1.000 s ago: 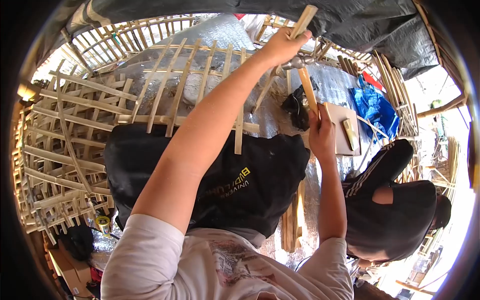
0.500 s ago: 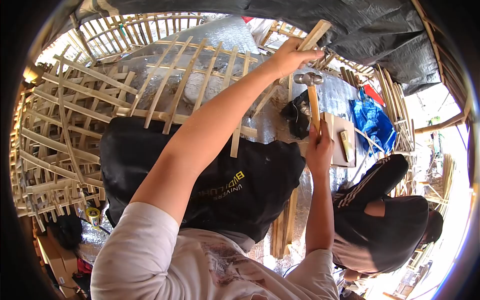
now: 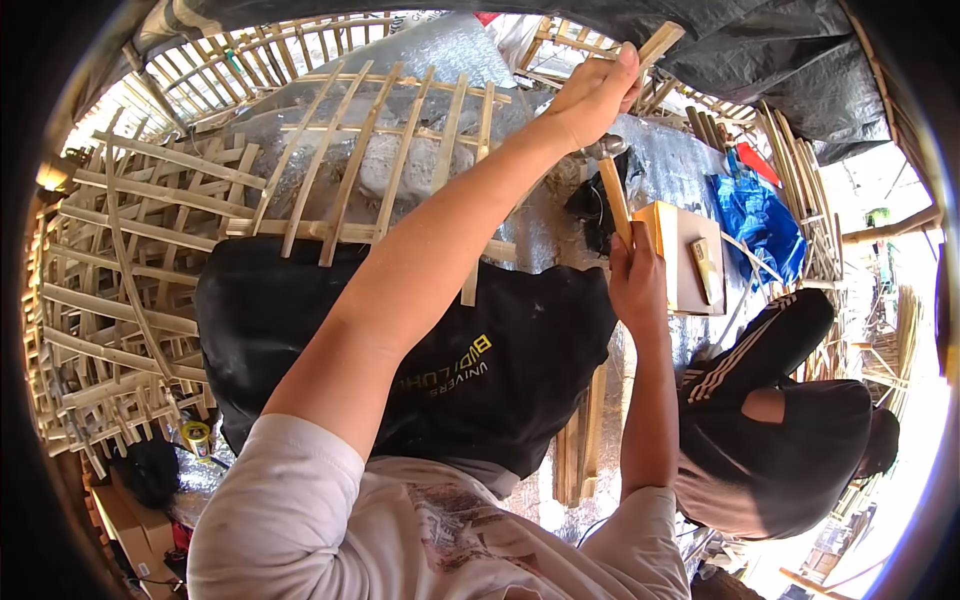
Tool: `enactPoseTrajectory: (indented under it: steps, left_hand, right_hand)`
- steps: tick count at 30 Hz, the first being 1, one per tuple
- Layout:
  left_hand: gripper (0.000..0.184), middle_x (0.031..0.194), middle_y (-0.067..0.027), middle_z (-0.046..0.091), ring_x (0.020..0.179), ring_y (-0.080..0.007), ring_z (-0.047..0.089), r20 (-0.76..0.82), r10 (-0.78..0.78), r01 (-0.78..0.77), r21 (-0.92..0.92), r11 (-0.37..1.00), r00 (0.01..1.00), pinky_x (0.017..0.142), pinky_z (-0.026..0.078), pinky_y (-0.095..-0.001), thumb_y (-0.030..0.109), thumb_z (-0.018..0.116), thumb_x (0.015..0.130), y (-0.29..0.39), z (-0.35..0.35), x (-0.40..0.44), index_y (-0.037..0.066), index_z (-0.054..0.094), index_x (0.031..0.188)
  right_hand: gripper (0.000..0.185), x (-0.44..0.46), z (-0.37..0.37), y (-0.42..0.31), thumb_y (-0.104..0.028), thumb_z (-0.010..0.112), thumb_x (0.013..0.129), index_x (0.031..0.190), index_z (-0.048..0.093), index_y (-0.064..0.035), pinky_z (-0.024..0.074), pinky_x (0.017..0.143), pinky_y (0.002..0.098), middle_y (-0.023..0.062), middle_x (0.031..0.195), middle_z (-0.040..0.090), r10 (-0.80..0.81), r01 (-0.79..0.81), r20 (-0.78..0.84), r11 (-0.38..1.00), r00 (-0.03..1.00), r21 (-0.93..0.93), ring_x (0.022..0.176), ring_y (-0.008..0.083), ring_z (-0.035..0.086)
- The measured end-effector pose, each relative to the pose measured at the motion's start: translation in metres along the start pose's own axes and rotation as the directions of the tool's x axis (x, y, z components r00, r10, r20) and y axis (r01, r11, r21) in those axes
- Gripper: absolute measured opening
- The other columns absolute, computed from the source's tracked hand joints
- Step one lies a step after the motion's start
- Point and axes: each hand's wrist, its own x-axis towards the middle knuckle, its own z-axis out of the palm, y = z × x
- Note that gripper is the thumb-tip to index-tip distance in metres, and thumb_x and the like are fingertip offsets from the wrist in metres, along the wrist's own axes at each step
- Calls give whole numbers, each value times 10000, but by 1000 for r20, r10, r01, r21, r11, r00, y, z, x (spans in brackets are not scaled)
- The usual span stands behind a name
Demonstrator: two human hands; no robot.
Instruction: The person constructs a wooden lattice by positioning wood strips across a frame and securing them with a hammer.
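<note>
Black cloth [image 3: 420, 390] with yellow and white lettering spreads in front of the person's pale shirt [image 3: 440, 530]. Beyond its far edge, a row of light wooden slats [image 3: 355, 165] lies over thin crosspieces, and one slat runs down onto the cloth. The hands are apart from each other, each closed on something. At the far side, the left hand [image 3: 593, 97] grips a short wooden strip [image 3: 662, 44], its free end slanting up to the right. Nearer and to the right, the right hand [image 3: 638, 272] holds a hammer [image 3: 616, 190] by its wooden handle; the metal head points away, close to the left wrist, and whether it touches anything there I cannot tell. A dark bag [image 3: 592, 208] sits just left of the handle, on silvery sheeting [image 3: 662, 160]. Right of the hammer stands a cardboard box [image 3: 683, 285] with a small pale object [image 3: 704, 270] on top, and past it a crumpled blue plastic bag [image 3: 755, 222]. Another person [image 3: 780, 445] in dark clothes with white stripes is at the near right. Woven wooden lattice [image 3: 140, 260] fills the left, with a yellow tin [image 3: 197, 434] near its lower edge.
</note>
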Motion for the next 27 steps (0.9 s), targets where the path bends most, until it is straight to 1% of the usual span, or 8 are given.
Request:
enactPoseTrajectory:
  steps: [8,12,13,16,18,20,26,27]
  left_hand:
    - [752,560,46,349,516,-94,339,-104,3,-2,9,1000,995,504,304,-284,741,288,962,-2,2,10,79,484,665]
    - [748,553,38,365,508,-95,356,-174,16,-3,78,997,985,500,318,-283,721,299,973,-4,-5,11,65,512,684]
    - [743,550,27,390,509,-102,381,-144,-16,22,37,999,989,507,338,-291,706,313,979,-6,-8,13,63,513,664]
    - [636,578,-1,487,528,-133,467,-79,-109,99,-120,988,991,501,354,-312,570,379,1027,-22,-18,18,58,514,675]
    - [711,551,6,441,520,-121,429,-147,-32,37,31,999,989,513,359,-312,656,341,997,-13,-7,14,56,509,653]
    - [756,534,6,423,516,-119,416,-204,54,-24,147,989,977,523,367,-319,697,324,983,-8,-3,15,52,507,634]
    - [753,536,-39,507,527,-148,493,-257,114,-63,197,978,960,550,425,-350,689,398,969,-23,-19,17,36,601,655]
    - [736,577,-15,472,567,-150,468,-294,134,-80,189,979,946,554,368,-325,652,244,1016,-23,-15,20,61,498,660]
  right_hand:
    - [144,15,-15,-6,-142,565,986,954,534,-6,404,501,513,250,618,565,70,-72,-34,994,997,-81,609,484,578]
    - [236,19,-32,-14,-193,514,1025,924,536,20,363,461,358,112,571,529,129,-115,-306,991,943,61,471,185,484]
    - [255,19,-34,-17,-223,485,1040,928,531,1,349,452,317,39,581,512,178,-83,-339,958,924,275,497,101,471]
    - [266,19,-19,-18,-249,479,1047,948,524,-7,344,449,286,1,584,482,273,16,-389,801,880,598,515,59,457]
    - [198,13,-8,-12,-182,498,1024,952,505,2,408,457,394,166,580,544,146,-145,-331,989,932,28,493,256,558]
    - [181,-4,11,24,-163,533,1001,934,494,1,410,501,513,261,626,574,-109,91,-31,930,994,-355,558,442,584]
    - [204,-1,-20,6,-175,529,1012,920,495,4,376,519,540,262,607,557,147,-154,-50,974,988,-169,587,502,547]
    - [226,2,-24,6,-195,528,1021,939,514,16,367,498,501,241,596,548,153,-169,-122,977,981,-132,533,454,544]
